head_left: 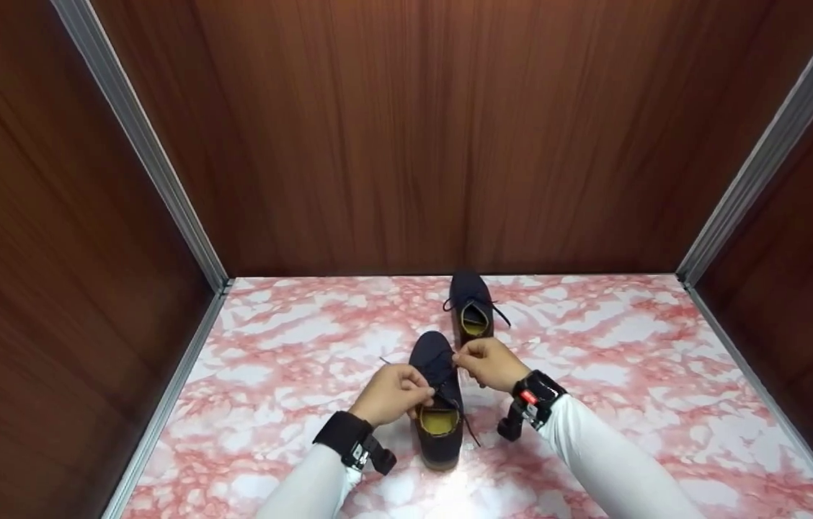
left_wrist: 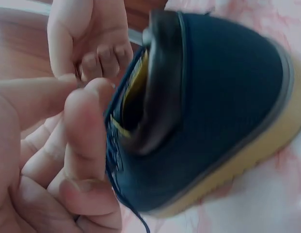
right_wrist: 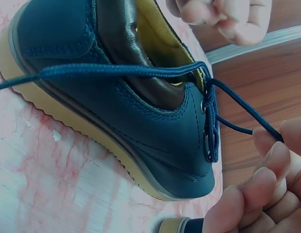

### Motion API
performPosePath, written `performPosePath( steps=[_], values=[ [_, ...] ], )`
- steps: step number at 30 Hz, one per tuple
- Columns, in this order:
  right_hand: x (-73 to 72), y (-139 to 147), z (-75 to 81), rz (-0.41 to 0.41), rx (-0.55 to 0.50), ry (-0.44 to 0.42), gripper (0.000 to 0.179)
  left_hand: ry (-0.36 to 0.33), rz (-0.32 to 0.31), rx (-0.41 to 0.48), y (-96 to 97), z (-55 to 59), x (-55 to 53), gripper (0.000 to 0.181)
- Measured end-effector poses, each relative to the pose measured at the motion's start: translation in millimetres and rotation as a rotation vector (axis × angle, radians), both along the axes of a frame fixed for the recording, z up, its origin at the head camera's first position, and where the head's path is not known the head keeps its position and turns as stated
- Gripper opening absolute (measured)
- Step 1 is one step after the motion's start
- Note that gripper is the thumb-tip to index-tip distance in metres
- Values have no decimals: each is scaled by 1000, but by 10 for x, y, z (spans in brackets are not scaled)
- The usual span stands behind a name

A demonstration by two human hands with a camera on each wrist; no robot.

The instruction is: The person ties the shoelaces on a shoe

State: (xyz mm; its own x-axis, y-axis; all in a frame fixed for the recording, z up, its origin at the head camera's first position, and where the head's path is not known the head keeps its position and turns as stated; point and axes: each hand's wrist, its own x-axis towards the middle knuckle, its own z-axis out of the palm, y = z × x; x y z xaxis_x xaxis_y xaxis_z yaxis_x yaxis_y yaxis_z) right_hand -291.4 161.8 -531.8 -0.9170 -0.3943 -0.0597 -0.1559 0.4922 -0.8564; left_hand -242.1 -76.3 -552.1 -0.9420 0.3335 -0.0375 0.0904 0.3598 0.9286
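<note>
A dark navy lace-up shoe (head_left: 442, 440) with a yellow lining and tan sole stands on the floor, toe away from me. My right hand (head_left: 491, 362) pinches a blue shoelace (right_wrist: 249, 109) between thumb and forefinger, drawn out from the eyelets. Over the shoe's opening, my left hand (head_left: 393, 393) has thumb and forefinger tips pressed together on a small bit of lace, mostly hidden by the fingers. One loose lace end (head_left: 473, 430) hangs down the shoe's right side; another thin end (head_left: 385, 360) sticks out beyond the left hand.
A matching shoe (head_left: 470, 288) stands just ahead, slightly right, near the back wall, its laces spread to both sides. Red-and-white marbled flooring (head_left: 291, 404) lies beneath. Brown wood panels (head_left: 406, 144) with grey metal corner strips enclose the space at the back and sides.
</note>
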Motion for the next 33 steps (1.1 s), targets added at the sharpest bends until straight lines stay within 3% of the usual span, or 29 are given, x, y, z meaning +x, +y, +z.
performPosePath(
  steps=[10, 17, 23, 28, 33],
  values=[
    [2, -32, -6, 11, -3, 5, 27, 53, 118, -57, -189, 26, -169, 11],
    [-6, -12, -28, 5, 2, 16, 27, 128, 165, -121, -173, 23, -312, 11],
    [-5, -12, -56, 15, -17, 8, 30, 219, 154, -215, -78, -47, -402, 22],
    [0, -23, -67, 25, -36, 34, 31, 271, 109, -221, 18, -68, -447, 22],
    [9, -42, -37, 34, -52, 44, 29, 317, 122, -235, 106, -54, -471, 20]
  ],
)
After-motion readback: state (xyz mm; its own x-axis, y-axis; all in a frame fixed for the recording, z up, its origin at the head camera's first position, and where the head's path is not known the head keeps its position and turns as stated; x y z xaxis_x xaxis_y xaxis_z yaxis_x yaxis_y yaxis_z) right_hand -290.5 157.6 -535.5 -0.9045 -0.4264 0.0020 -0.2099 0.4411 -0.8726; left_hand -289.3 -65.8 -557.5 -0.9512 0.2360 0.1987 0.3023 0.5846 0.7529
